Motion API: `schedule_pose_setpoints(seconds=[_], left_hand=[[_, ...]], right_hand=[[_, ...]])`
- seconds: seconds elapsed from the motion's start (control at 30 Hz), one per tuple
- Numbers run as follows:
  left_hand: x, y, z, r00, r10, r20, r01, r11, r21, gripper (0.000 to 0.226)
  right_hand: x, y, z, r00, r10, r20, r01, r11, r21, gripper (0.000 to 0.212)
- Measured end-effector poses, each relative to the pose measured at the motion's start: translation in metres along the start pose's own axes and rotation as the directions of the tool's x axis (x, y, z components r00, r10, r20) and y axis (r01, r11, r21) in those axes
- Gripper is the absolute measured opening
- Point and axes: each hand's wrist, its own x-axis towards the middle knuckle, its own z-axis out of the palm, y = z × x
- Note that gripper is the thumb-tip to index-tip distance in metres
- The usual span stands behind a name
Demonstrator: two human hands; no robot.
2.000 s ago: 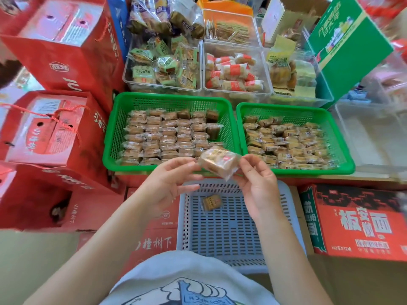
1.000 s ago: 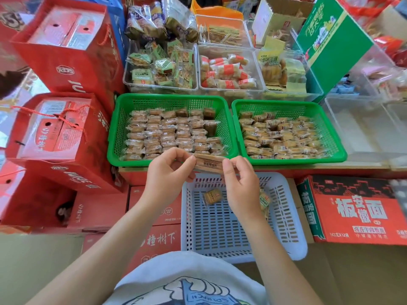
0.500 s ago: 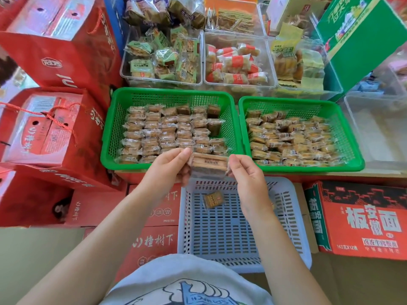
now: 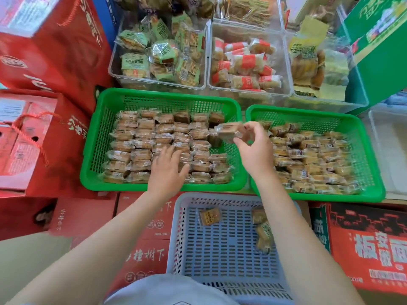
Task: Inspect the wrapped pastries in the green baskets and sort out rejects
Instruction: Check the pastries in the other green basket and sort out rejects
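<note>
I can read "板栗" in large white characters on the red carton [image 4: 372, 249] at right, and "桂树下" on the red carton [image 4: 145, 256] below the baskets; other labels blur.

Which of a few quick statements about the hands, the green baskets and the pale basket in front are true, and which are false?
1. The right hand pinches a wrapped pastry in its fingers. True.
2. The left hand holds a pastry up in the air. False: it rests on the pastries in the left green basket.
3. The pale basket in front holds only a few pastries. True.
4. The right green basket holds no pastries. False: it is full of wrapped pastries.
5. The held pastry is over the pale basket. False: it is near the left green basket's right wall.
</note>
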Motion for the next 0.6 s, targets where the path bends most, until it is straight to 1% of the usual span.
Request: schedule_pose_setpoints(seconds=[0.03,0.1,0.2,0.27,0.37,0.43,0.53,0.6], left_hand=[[0.002,-0.001,0.005,0.999,0.009,0.036,-0.011,0.998,0.06,0.06],[0.004,0.002,0.009,0.998,0.026,0.06,-0.034,0.991,0.132,0.061],[0.007,0.003,0.008,0.996,0.022,0.084,-0.035,0.988,0.148,0.062],[0.008,0.002,0.009,0.996,0.015,0.094,-0.029,0.988,0.152,0.062],[0.008,0.002,0.011,0.997,0.006,0.081,-0.018,0.989,0.148,0.062],[0.008,0.001,0.012,0.997,0.002,0.075,-0.013,0.989,0.148,0.062],[0.009,0.001,0.013,0.997,-0.002,0.078,-0.01,0.988,0.152,0.062],[0.009,0.001,0.014,0.997,0.0,0.074,-0.011,0.987,0.159,0.061]], right_hand=[[0.016,0.001,0.005,0.999,-0.042,-0.012,0.041,0.998,-0.056,0.026],[0.046,0.002,0.016,0.991,-0.132,-0.007,0.129,0.979,-0.161,0.026],[0.084,0.011,0.04,0.976,-0.2,0.087,0.217,0.927,-0.305,0.029],[0.102,0.019,0.055,0.96,-0.206,0.191,0.27,0.865,-0.423,0.035],[0.116,0.03,0.073,0.927,-0.213,0.309,0.363,0.723,-0.588,0.038],[0.12,0.032,0.08,0.915,-0.223,0.337,0.396,0.662,-0.637,0.039],[0.126,0.033,0.084,0.911,-0.233,0.341,0.407,0.649,-0.643,0.032],[0.13,0.035,0.084,0.903,-0.24,0.356,0.425,0.622,-0.658,0.026]])
